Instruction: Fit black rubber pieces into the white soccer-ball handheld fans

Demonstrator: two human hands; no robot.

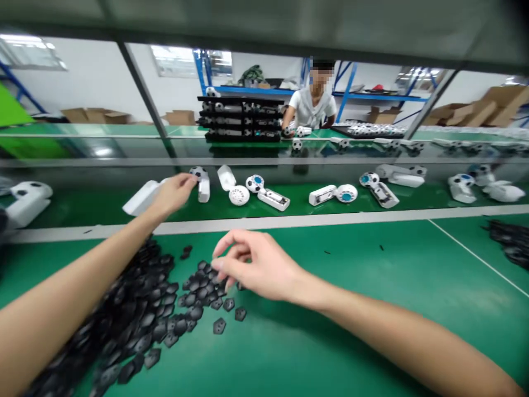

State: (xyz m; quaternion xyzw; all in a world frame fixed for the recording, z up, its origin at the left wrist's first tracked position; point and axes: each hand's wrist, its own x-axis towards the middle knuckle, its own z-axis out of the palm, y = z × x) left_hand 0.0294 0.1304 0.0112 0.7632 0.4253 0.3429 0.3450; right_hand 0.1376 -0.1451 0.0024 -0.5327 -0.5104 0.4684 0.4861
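My left hand reaches over the far green strip, its fingertips at a white part with a black-and-white football-patterned end. Its fingers look pinched on that part's round end. My right hand hovers over the near edge of a small cluster of black pentagon pieces, thumb and fingers curled close together; whether a piece is between them is hidden. A larger heap of black pieces lies under my left forearm. A white casing lies just left of my left hand.
Along the far strip lie several white football-ended units, some opened. More black pieces sit at the right edge. Across the bench a person works beside stacked black trays. Metal posts rise beyond the strip.
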